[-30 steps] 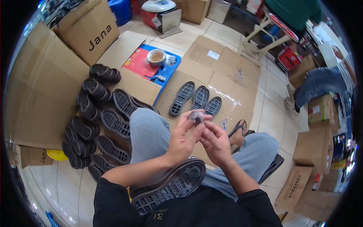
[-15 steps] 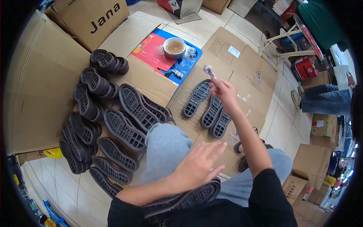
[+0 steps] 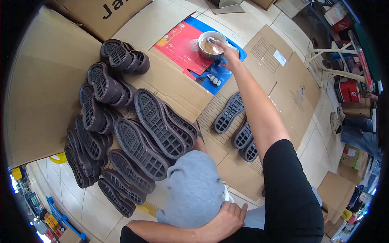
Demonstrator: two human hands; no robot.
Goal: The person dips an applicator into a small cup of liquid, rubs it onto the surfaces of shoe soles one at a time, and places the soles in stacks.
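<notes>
At the bowl (image 3: 210, 58), my right hand (image 3: 229, 53) is closed on a short tool with a pale tip (image 3: 211, 40), whose tip is down in the bowl. Cloudy tan liquid fills part of this bowl, which stands on a blue and red board (image 3: 182, 48). My left hand (image 3: 227, 220) rests by my grey-trousered knee (image 3: 194, 190), fingers slightly bent, nothing visible in it. Left of the knee lie dark brown shoe soles (image 3: 139, 148), tread side up. Several more soles (image 3: 230, 112) lie on the cardboard beneath my right forearm, partly hidden by it.
Stacked soles (image 3: 117, 54) stand along a large cardboard box (image 3: 48, 89) on the left. Flattened cardboard (image 3: 291, 89) covers the floor ahead. A pale wooden frame (image 3: 340, 75) and a red can (image 3: 347, 90) are at the right, near another person's legs (image 3: 356, 135).
My right hand has moved forward with the tool into the bowl. My left hand has dropped back to my knee. The sole on my lap is out of sight, and the view has shifted.
</notes>
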